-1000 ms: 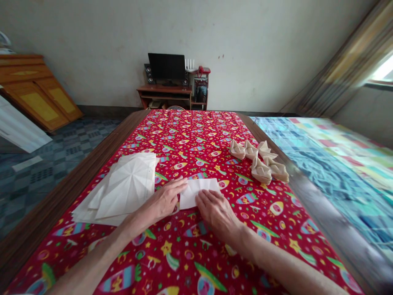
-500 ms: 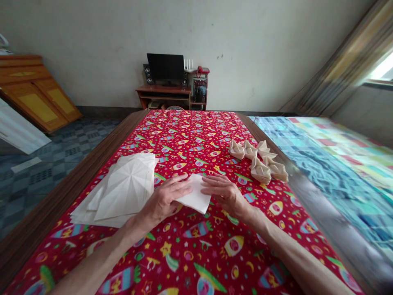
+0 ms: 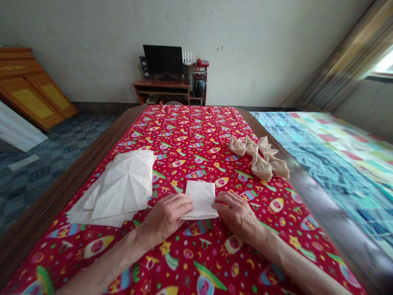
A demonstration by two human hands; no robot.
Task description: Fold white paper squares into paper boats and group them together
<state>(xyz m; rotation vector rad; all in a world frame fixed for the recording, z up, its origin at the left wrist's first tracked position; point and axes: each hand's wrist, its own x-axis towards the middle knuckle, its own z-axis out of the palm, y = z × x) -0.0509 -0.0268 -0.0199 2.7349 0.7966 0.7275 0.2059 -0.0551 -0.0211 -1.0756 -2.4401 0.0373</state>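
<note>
White folded paper square (image 3: pixel 201 196) lies flat on red printed cloth (image 3: pixel 196 128), at mid-width of the surface, well apart from both its left and right edges. Paper is matt, layered and roughly four-sided. Cloth carries rockets, stars and moons, and covers a brown wood-grain table (image 3: pixel 106 138) whose bare margins show along the left and right edges. Toward the left edge rests a fanned stack of white paper sheets (image 3: pixel 127 186), the top one creased in rays from a centre. Near the right edge stands a cluster of cream folded pieces (image 3: pixel 261 167), pointed at the tips, layered at the sides.

Left hand (image 3: pixel 172 209): fingers close together and bent, tips on the square's left side. Right hand (image 3: pixel 236 209): fingers likewise bent and close together, tips at its right side. Both thumbs are largely hidden; whether either hand pinches the paper cannot be told.

Square's upper face is mostly smooth, faintly creased; layered edges show along its near side.
</note>
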